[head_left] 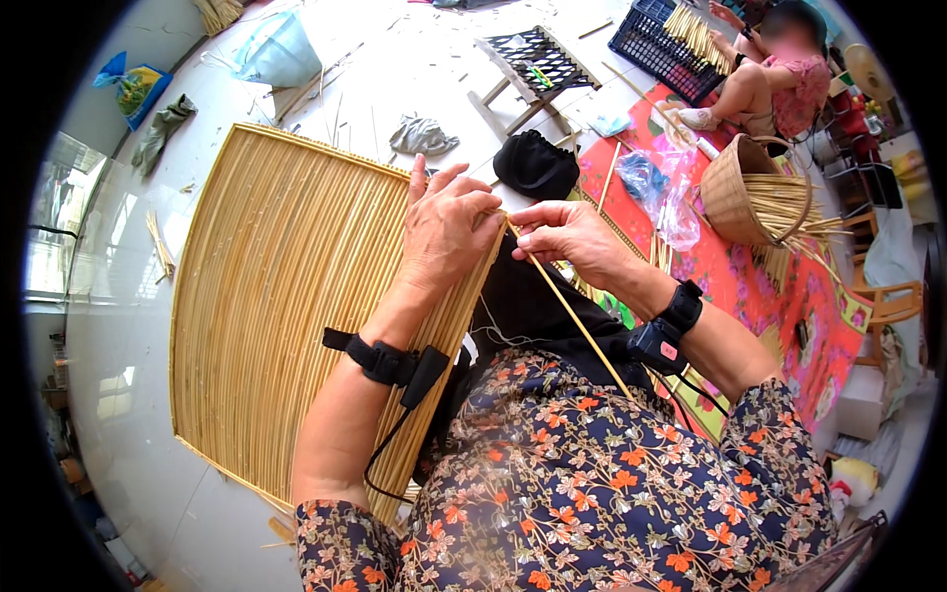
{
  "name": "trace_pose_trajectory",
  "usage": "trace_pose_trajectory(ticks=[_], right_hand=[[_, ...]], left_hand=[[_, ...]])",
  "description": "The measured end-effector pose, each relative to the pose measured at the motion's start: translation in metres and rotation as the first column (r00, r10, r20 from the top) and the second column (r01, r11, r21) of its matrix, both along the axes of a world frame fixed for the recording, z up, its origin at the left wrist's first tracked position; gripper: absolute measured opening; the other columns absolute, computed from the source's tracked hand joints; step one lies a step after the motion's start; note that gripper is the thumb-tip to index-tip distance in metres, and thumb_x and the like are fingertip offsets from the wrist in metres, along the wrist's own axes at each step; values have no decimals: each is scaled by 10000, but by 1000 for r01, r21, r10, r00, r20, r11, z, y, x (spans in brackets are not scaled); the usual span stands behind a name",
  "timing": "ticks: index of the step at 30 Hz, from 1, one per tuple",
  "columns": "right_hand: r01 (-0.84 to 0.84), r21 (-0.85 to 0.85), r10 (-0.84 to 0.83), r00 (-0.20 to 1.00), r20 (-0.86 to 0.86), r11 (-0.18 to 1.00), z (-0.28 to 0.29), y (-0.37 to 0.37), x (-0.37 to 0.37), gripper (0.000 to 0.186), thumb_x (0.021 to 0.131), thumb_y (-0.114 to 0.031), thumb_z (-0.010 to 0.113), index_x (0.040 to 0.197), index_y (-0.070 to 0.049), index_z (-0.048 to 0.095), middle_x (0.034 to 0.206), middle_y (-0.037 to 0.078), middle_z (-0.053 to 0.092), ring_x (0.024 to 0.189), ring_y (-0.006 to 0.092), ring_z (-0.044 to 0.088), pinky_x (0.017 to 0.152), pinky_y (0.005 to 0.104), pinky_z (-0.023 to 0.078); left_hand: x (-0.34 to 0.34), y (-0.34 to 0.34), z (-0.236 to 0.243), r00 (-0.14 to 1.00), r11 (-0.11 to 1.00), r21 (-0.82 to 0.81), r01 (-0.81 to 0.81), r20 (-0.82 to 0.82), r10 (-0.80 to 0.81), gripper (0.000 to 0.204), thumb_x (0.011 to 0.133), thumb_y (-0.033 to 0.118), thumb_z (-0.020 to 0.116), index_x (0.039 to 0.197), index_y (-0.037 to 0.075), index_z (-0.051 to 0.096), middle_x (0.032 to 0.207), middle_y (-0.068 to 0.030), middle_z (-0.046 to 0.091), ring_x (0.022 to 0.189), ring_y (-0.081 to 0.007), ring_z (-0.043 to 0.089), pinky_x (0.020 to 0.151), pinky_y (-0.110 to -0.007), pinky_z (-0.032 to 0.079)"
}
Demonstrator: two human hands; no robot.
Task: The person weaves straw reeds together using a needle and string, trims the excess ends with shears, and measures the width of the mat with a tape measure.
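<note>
A large woven mat of straight yellow reed strips (252, 296), bound along its edges, lies across the left of my body. My left hand (446, 222) grips the mat's upper right corner, index finger raised, thumb and other fingers curled at the edge. Beside it, my right hand (564, 237) pinches a long thin reed (577, 321) near its top end, right at that corner; the reed slants down toward my floral-shirted lap. A fine white thread (498, 331) hangs over the dark cloth below. Black straps with small devices circle both my wrists.
A basket of reeds (735, 197) and plastic bag (676, 212) rest on a red floral sheet (809, 385). Another person (794, 84) sits by a black crate (641, 44) holding sticks. A low lattice stool (523, 64), black bundle (533, 163) and grey cloth (419, 133) are beyond the mat.
</note>
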State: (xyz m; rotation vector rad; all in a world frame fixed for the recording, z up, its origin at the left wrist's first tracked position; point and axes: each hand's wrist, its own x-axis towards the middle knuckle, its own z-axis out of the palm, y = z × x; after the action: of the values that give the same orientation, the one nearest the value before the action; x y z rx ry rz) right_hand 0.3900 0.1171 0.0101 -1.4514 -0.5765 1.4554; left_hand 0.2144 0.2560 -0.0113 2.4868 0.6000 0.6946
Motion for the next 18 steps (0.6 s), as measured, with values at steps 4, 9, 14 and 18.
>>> trace_pose_trajectory(ticks=[4,9,14,18], right_hand=[[-56,9,55,995,88,998,-3,4,2,312,985,-60,699,1287,20,694,1057,96,765,935,182,782,801,268,624],[-131,-15,132,984,120,991,-5,13,21,312,1003,-78,675,1306,-9,697,1079,93,768,968,185,775,805,284,630],[-212,11,207,962,180,977,-4,27,37,296,1007,-50,590,1275,9,701,1059,81,758,924,165,758,804,315,636],[-253,61,234,946,222,965,-10,46,50,286,961,-9,657,1241,24,706,1028,101,751,856,161,758,772,310,656]], left_hand=[[3,4,-3,1000,1000,-9,-14,12,14,141,901,241,767,974,140,834,1118,-13,774,1356,-278,588,1306,-576,136],[10,10,-13,998,1000,-12,-27,51,28,140,893,252,756,938,147,836,1088,-23,780,1341,-293,604,1304,-566,150],[22,23,-19,999,999,-23,-32,21,33,166,892,277,751,954,153,841,1106,-33,785,1352,-299,597,1303,-577,136],[28,36,-21,1000,999,-32,-26,0,26,181,892,294,749,962,155,843,1106,-39,790,1368,-296,584,1301,-590,123]])
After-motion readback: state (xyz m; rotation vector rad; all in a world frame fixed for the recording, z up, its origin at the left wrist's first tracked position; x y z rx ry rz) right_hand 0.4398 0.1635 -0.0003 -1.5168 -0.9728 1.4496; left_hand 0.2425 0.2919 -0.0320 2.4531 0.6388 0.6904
